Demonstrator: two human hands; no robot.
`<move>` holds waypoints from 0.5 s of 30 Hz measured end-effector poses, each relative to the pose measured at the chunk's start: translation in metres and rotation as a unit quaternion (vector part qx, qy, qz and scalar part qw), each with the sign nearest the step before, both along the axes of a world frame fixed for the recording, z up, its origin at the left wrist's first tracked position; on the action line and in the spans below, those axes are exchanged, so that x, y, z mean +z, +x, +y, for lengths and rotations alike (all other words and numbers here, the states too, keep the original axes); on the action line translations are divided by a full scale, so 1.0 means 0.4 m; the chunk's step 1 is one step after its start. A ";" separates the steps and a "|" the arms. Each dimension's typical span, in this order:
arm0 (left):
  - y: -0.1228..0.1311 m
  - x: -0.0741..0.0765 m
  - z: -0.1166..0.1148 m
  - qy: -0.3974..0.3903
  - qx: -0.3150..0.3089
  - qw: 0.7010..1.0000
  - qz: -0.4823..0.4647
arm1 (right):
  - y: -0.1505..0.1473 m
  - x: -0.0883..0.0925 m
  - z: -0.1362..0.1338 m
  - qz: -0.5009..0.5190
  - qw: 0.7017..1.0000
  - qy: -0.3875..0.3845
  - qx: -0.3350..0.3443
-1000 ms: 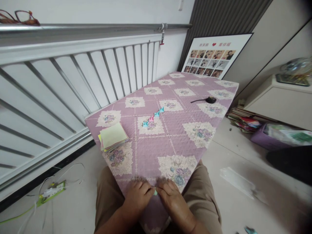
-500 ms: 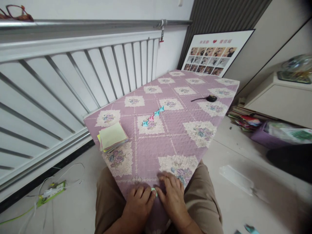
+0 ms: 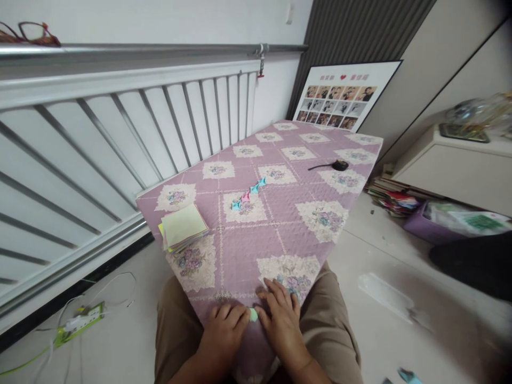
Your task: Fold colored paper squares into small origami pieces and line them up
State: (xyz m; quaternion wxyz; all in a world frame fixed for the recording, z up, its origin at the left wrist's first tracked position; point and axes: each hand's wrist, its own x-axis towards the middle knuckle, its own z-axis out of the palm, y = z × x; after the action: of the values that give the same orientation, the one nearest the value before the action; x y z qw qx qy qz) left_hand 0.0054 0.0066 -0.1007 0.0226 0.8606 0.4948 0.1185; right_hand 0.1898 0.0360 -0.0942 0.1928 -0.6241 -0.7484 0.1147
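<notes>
A small piece of folded green paper [image 3: 253, 315] lies at the near corner of the table, between my two hands. My left hand [image 3: 224, 332] rests on the cloth with its fingers bent together, thumb and forefinger at the paper's left edge. On the other side, my right hand [image 3: 283, 319] has its fingers spread over the cloth, and its thumb tip touches or nearly touches the paper's right edge. Farther up the table, several small folded paper pieces sit in a slanting row, blue ones [image 3: 236, 205] and a pink one [image 3: 246, 197].
A stack of coloured paper squares [image 3: 183, 226] lies at the table's left edge. A black tape-measure-like object [image 3: 340, 165] with a strap is toward the far right. The patterned tablecloth [image 3: 240, 250] covers the table. A white radiator [image 3: 160, 128] borders the left side; a photo board [image 3: 344, 96] stands behind.
My thumbs have drawn slightly apart, and more of the green paper shows between them. The right fingers are more spread. The whole view has shifted slightly.
</notes>
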 end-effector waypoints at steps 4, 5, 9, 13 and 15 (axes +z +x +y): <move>0.010 -0.007 -0.015 0.009 0.039 0.999 -0.003 | 0.000 -0.003 0.000 0.011 1.000 0.002 -0.019; 0.012 -0.007 -0.018 0.005 0.047 0.999 -0.004 | -0.001 -0.004 0.000 0.013 1.000 0.004 -0.020; 0.015 0.010 -0.011 -0.051 0.064 0.997 -0.017 | -0.003 -0.002 0.000 0.030 0.999 0.005 -0.010; 0.014 0.050 0.015 -0.133 0.080 0.987 -0.052 | 0.013 0.008 -0.003 0.066 0.997 -0.022 0.044; 0.016 0.072 0.031 -0.165 0.085 0.980 -0.078 | 0.024 0.015 -0.004 0.091 0.993 -0.036 0.066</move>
State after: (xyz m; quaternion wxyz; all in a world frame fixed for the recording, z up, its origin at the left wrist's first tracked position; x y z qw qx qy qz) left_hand 0.0119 0.0191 -0.0720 0.1924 0.7882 0.5753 0.1036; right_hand 0.1995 0.0342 -0.0883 0.2293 -0.5668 -0.7630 0.2099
